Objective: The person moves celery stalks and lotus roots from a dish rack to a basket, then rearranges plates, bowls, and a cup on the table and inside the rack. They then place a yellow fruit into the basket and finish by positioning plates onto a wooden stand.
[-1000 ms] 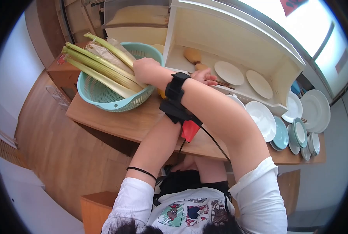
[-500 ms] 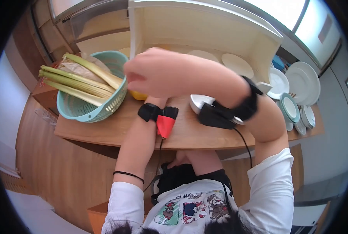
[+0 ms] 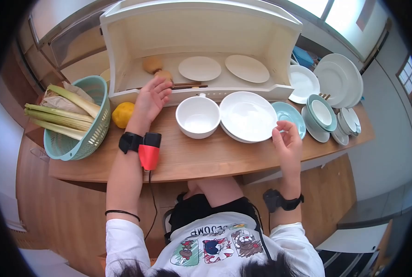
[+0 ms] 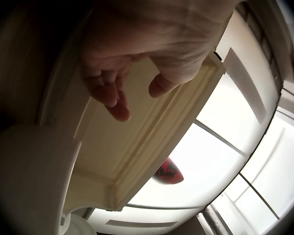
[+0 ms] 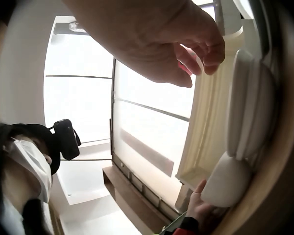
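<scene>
Left hand (image 3: 151, 98) lies flat, palm down, fingers straight and spread, on the front lip of the cream cabinet (image 3: 123, 94); it holds nothing. Just past its fingertips, inside the cabinet, sit two brown round items (image 3: 157, 69) and a pair of chopsticks (image 3: 190, 85); whether the fingertips touch them cannot be told. Just left of that hand's wrist sits a yellow citrus fruit (image 3: 123, 114), and further left a teal basket (image 3: 72, 147) with green stalks (image 3: 60, 117). Right of the hand, close by, stands a white bowl (image 3: 197, 116). Right hand (image 3: 287, 143) hovers over the table edge (image 3: 192, 161), fingers loosely curled, gripping nothing; the wrist view shows the thumb and fingers apart with a narrow gap. Just beyond its fingertips lies a pale blue plate (image 3: 293, 115), and to its left the stack of wide white bowls (image 3: 247, 115). Further to its right, stacked blue and white dishes (image 3: 326, 117). Two white plates (image 3: 224, 68) rest deeper in the cabinet, well apart from both hands.
</scene>
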The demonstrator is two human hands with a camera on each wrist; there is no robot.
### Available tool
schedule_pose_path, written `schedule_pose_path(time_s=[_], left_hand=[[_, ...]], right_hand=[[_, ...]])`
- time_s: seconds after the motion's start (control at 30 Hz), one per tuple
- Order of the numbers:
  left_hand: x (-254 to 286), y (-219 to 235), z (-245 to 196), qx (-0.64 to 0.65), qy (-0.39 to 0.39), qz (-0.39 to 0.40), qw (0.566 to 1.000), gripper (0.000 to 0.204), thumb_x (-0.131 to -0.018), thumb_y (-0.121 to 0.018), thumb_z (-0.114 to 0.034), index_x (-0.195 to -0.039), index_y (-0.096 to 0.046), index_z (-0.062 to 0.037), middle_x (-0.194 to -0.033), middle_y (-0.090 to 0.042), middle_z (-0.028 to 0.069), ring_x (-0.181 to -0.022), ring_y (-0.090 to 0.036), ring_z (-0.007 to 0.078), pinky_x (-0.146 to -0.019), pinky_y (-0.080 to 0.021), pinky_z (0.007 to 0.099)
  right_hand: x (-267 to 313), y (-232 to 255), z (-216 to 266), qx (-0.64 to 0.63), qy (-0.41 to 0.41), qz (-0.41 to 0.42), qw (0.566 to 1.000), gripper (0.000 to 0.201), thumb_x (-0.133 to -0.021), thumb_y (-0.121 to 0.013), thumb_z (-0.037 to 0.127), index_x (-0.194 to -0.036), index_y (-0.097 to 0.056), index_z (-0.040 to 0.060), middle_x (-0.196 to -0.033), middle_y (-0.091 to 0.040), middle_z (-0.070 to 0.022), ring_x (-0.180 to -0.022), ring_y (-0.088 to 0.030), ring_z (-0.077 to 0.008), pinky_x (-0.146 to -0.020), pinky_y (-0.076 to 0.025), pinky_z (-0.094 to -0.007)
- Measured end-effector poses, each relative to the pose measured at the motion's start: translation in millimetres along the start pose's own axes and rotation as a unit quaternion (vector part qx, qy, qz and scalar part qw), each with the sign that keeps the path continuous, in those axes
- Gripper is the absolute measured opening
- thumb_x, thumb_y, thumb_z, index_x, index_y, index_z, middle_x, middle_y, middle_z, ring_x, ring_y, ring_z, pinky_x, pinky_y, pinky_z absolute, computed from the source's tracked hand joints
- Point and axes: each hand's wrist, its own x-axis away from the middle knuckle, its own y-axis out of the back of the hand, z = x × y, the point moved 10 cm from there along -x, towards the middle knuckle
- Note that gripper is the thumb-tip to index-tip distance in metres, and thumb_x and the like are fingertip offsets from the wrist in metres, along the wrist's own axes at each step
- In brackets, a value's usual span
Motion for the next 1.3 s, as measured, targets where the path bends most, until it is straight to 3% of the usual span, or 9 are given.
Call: schedule_pose_path(time_s=[0.1,0.3,0.37,0.67,0.87,1.07,1.3], left_hand=[[-1,1,0,-0.001,0.006,-0.002,1.000,0.028,-0.087,-0.048,-0.028,-0.102,-0.050,-0.0050,-0.089,-0.062,0.0084,-0.071,-0.059,0.0159,-0.059,-0.047,0.0259],[0,1,0,-0.003,0.006,0.001,1.000,0.029,-0.087,-0.048,-0.028,-0.101,-0.052,-0.0037,-0.089,-0.062,0.0073,-0.070,-0.059,0.0153,-0.059,-0.048,0.0255],[2,0,-1,-0.005,0.003,-0.009,1.000,0.029,-0.087,-0.048,-0.028,-0.102,-0.053,-0.0037,-0.087,-0.062,0.0066,-0.070,-0.059,0.0151,-0.059,-0.048,0.0250],[1,-1,-2,-0.017,-0.002,0.009,1.000,0.029,-0.087,-0.048,-0.027,-0.103,-0.054,-0.0035,-0.086,-0.062,0.0058,-0.071,-0.059,0.0143,-0.060,-0.048,0.0247],[1,-2,-3,-0.014,-0.005,0.016,1.000,0.030,-0.088,-0.047,-0.027,-0.103,-0.053,-0.0014,-0.088,-0.062,0.0072,-0.072,-0.059,0.0150,-0.061,-0.048,0.0245],[1,-4,-2,0.001,0.005,0.037,0.999,0.031,-0.088,-0.047,-0.026,-0.104,-0.052,-0.0004,-0.089,-0.062,0.0085,-0.073,-0.059,0.0161,-0.062,-0.048,0.0248],[0,-6,5,0.008,0.022,0.059,0.998,0.034,-0.088,-0.046,-0.026,-0.109,-0.050,0.0003,-0.095,-0.061,0.0103,-0.077,-0.058,0.0171,-0.066,-0.049,0.0259]], right_hand=[[5,4,-24,-0.066,-0.024,-0.023,0.997,0.026,-0.083,-0.057,0.008,-0.105,-0.047,0.0005,-0.079,-0.048,0.0001,-0.066,-0.047,-0.0045,-0.059,-0.039,-0.0152],[0,8,-52,-0.096,-0.073,-0.062,0.991,0.042,-0.084,-0.058,0.015,-0.115,-0.034,-0.0014,-0.075,-0.052,-0.0034,-0.057,-0.047,-0.0049,-0.043,-0.035,-0.0174],[-1,-6,-68,-0.164,-0.147,-0.009,0.975,0.045,-0.085,-0.056,0.020,-0.116,-0.033,-0.0024,-0.065,-0.053,-0.0032,-0.049,-0.045,-0.0050,-0.040,-0.032,-0.0171],[-8,-21,-63,-0.181,-0.156,0.022,0.971,0.045,-0.087,-0.052,0.018,-0.121,-0.033,-0.0047,-0.052,-0.051,-0.0045,-0.037,-0.040,-0.0058,-0.029,-0.023,-0.0184],[-12,-27,-55,-0.252,-0.184,0.072,0.947,0.038,-0.083,-0.043,0.004,-0.120,-0.035,-0.0048,-0.059,-0.055,-0.0125,-0.036,-0.045,-0.0096,-0.027,-0.028,-0.0187],[-10,-23,-52,-0.265,-0.206,0.122,0.934,0.039,-0.082,-0.041,0.006,-0.119,-0.036,-0.0041,-0.065,-0.056,-0.0139,-0.037,-0.048,-0.0107,-0.028,-0.032,-0.0182],[-18,-3,-19,-0.267,-0.189,0.125,0.937,0.042,-0.082,-0.044,0.009,-0.121,-0.035,-0.0032,-0.066,-0.056,-0.0127,-0.038,-0.049,-0.0111,-0.029,-0.033,-0.0172]])
